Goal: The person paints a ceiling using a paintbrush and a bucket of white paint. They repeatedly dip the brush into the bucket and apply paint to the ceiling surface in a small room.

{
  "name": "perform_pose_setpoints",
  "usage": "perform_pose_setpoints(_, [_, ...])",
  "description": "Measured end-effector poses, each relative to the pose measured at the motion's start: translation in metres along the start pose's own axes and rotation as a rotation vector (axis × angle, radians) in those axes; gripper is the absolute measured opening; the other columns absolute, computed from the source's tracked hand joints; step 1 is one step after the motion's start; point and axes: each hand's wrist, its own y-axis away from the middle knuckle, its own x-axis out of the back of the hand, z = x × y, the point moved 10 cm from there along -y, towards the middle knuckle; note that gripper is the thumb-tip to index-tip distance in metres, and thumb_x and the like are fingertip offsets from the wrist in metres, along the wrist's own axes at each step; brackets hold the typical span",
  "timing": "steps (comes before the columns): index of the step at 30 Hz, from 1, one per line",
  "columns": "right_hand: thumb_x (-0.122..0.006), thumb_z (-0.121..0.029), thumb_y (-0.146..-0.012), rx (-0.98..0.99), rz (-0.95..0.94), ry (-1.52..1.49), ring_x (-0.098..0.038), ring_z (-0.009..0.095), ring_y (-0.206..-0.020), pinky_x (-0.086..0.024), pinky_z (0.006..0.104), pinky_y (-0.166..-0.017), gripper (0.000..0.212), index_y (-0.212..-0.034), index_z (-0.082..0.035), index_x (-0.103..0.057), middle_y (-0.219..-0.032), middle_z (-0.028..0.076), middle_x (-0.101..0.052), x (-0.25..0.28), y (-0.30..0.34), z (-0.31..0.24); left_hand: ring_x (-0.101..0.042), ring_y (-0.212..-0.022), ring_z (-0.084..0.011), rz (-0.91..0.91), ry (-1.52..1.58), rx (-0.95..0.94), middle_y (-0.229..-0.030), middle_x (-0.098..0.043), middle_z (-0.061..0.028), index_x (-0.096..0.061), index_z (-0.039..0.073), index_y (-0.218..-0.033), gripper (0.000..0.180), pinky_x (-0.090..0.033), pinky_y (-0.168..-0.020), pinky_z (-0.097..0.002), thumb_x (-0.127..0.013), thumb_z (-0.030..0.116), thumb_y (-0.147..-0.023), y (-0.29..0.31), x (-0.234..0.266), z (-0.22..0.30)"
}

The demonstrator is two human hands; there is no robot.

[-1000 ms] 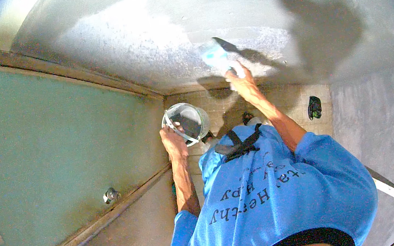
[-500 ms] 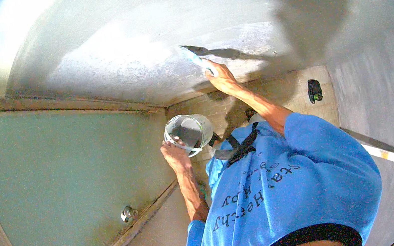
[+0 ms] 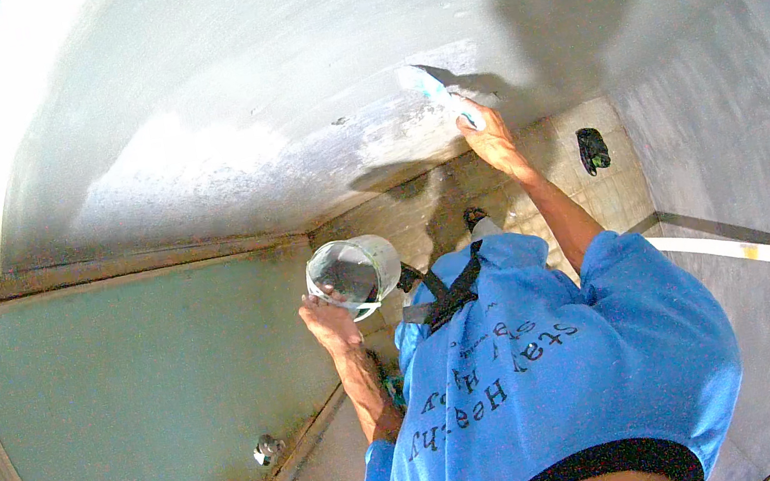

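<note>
My right hand [image 3: 492,142] is closed round the handle of a putty knife [image 3: 434,88], whose pale blade lies against the grey wall [image 3: 309,49]. Around the blade the wall is patchy, with rough whitish areas and smoother grey ones. At waist height my left hand [image 3: 331,325] grips a translucent plastic bucket [image 3: 386,258] by its rim and side. The bucket tilts with its mouth toward me, and dark grey paste shows inside it. Its fingers are partly hidden at the bucket's edge.
A green door [image 3: 109,378] with a round metal knob [image 3: 267,449] stands on the left. On the right a long white bar [image 3: 751,250] rests by another grey wall [image 3: 724,134]. A crumpled black object [image 3: 593,150] lies on the tiled floor [image 3: 618,183].
My right hand has swept the putty knife to the right along the wall. The view has shifted slightly, and my left hand still holds the bucket.
</note>
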Motion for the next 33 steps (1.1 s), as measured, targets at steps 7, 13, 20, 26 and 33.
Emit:
perform_pose_setpoints(7, [-0.057,-0.018,-0.089,0.089,0.135,-0.042,-0.06,0.017,-0.09,-0.046,0.0304,-0.082,0.037,-0.125,-0.009,-0.056,-0.103,0.013,-0.066,0.027,-0.011,0.052,-0.047,-0.086,-0.0191,0.078,-0.036,-0.033,-0.099,-0.052,-0.0079,-0.043,0.009,-0.1,0.03,-0.04,-0.077,-0.0334,-0.043,0.038,-0.094,0.007,-0.008,0.004])
perform_pose_setpoints(13, [-0.056,-0.015,-0.09,0.039,0.181,-0.02,-0.058,0.014,-0.091,-0.045,0.0294,-0.082,0.033,-0.121,-0.004,-0.057,-0.102,0.011,-0.067,0.053,-0.013,0.07,-0.046,-0.086,-0.0195,0.1,-0.078,0.017,-0.097,-0.052,-0.0084,-0.042,0.009,-0.099,0.03,-0.038,-0.077,-0.0335,-0.042,0.039,-0.094,0.009,-0.006,0.004])
perform_pose_setpoints(20, [-0.056,-0.014,-0.09,-0.061,0.38,-0.111,-0.057,0.016,-0.086,-0.046,0.0311,-0.079,0.032,-0.118,0.0,-0.058,-0.094,0.007,-0.064,0.05,-0.002,0.108,-0.047,-0.084,-0.0197,0.189,-0.098,-0.02,-0.094,-0.053,-0.0088,-0.045,0.007,-0.101,0.033,-0.039,-0.076,-0.0342,-0.045,0.039,-0.092,0.013,-0.002,0.005])
perform_pose_setpoints(26, [-0.055,-0.012,-0.088,-0.039,0.456,-0.166,-0.054,0.015,-0.075,-0.048,0.0313,-0.07,0.04,-0.127,-0.002,-0.052,-0.084,0.007,-0.06,-0.034,-0.003,0.051,-0.049,-0.08,-0.0206,0.127,-0.103,-0.073,-0.097,-0.055,-0.0096,-0.047,0.006,-0.104,0.038,-0.041,-0.074,-0.0345,-0.046,0.043,-0.092,0.008,-0.007,-0.001])
perform_pose_setpoints(33, [-0.053,-0.006,-0.084,0.047,0.058,-0.308,-0.057,0.024,-0.089,-0.046,0.0326,-0.08,0.054,-0.137,-0.009,-0.043,-0.098,0.015,-0.061,-0.093,0.024,-0.042,-0.049,-0.078,-0.0203,0.147,-0.137,-0.009,-0.095,-0.055,-0.0093,-0.048,0.005,-0.107,0.041,-0.041,-0.073,-0.0349,-0.042,0.043,-0.094,0.015,-0.005,0.003])
